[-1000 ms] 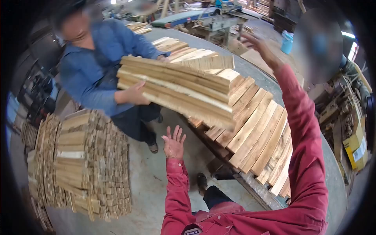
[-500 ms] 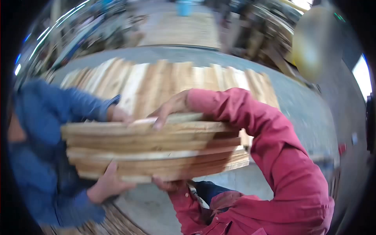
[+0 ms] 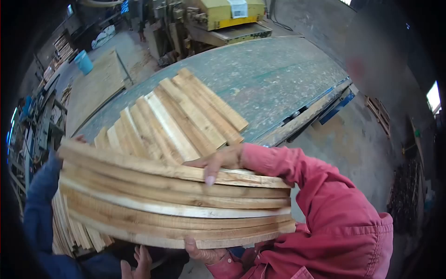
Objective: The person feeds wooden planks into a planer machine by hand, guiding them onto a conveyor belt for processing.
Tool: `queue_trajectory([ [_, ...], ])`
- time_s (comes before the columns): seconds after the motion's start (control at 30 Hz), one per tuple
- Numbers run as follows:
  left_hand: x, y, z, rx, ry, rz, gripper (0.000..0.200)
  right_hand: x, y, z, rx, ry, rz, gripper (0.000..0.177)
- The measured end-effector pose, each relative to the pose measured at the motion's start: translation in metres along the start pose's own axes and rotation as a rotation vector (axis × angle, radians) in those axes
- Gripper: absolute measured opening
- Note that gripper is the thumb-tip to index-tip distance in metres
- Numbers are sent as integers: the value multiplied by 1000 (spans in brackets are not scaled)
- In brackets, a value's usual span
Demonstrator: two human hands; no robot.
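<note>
While the right hand (image 3: 224,159) grips the board stack (image 3: 176,200) from above and the left hand (image 3: 204,253) from below, it sits at the near side of the bench (image 3: 288,69). Bench top: green, speckled, a row of boards (image 3: 179,116) on it. Yellow machine (image 3: 232,13) beyond, blue bucket (image 3: 83,62) off left.

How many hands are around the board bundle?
4: right hand on the bundle's upper edge, left hand on its lower edge, a co-worker's partly hidden hand by its left end, their other hand below it.
</note>
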State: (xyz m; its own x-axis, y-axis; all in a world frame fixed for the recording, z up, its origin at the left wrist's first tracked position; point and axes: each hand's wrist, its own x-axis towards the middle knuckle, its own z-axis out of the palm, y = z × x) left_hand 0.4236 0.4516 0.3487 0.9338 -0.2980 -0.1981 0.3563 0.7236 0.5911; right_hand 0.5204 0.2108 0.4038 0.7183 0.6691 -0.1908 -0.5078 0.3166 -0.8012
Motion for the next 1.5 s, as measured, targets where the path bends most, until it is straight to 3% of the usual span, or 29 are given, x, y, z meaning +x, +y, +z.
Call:
queue_trajectory([
  [0.13,17,-87,85,18,-125,-114,86,-152,12,-57,96,244,-168,109],
  [0.27,53,-198,173,8,-64,-286,76,-298,1,-123,182,489,-197,103],
  [0.33,87,-244,214,-32,-111,-338,65,-354,-17,-151,245,666,-213,97],
  [0.37,107,-264,238,18,-129,-329,64,-376,-7,-195,216,689,-269,98],
  [0.5,206,-335,311,162,-230,-352,54,-422,-74,-264,-41,816,-465,106],
  [0.57,253,-371,345,402,-164,-200,58,-439,-102,-305,-494,1160,-345,113],
  [0.67,351,-415,331,889,-76,-79,66,-469,-107,-399,-734,1537,-156,116],
  [0.73,378,-421,340,1596,274,164,56,-509,-96,-446,-667,1636,-107,100],
  [0.77,394,-423,336,1778,338,274,49,-528,-98,-463,-600,1673,-83,93],
  [0.8,410,-424,331,1960,400,386,42,-546,-92,-484,-809,1790,-67,88],
  [0.83,425,-428,323,1933,360,450,41,-569,-85,-505,-1033,1887,-43,83],
  [0.9,442,-429,295,1908,289,588,37,-618,-79,-537,-972,1866,48,82],
  [1.0,450,-429,281,2053,343,723,36,-666,-59,-582,-1027,2014,411,85],
  [1.1,460,-430,273,2131,684,540,37,-706,-24,-606,-1210,1793,451,84],
  [1.13,476,-429,247,2062,632,673,42,-716,-26,-606,-1224,1769,418,83],
  [1.23,383,-494,352,2289,576,722,51,-730,-18,-584,-1237,1711,306,80],
  [1.3,327,-550,394,2186,227,875,61,-735,-13,-582,-1238,1716,163,77],
  [1.33,317,-588,377,2518,350,877,65,-739,-12,-588,-1261,1675,176,77],
  [1.37,310,-630,349,2775,206,601,67,-743,-2,-587,-1260,1646,199,77],
  [1.4,272,-660,389,2609,52,557,68,-745,3,-588,-1250,1634,225,76],
  [1.47,261,-681,412,2362,21,431,64,-750,-1,-588,-1301,1552,214,75],
  [1.5,254,-690,417,2381,8,434,63,-757,-2,-586,-1331,1520,221,75],
])
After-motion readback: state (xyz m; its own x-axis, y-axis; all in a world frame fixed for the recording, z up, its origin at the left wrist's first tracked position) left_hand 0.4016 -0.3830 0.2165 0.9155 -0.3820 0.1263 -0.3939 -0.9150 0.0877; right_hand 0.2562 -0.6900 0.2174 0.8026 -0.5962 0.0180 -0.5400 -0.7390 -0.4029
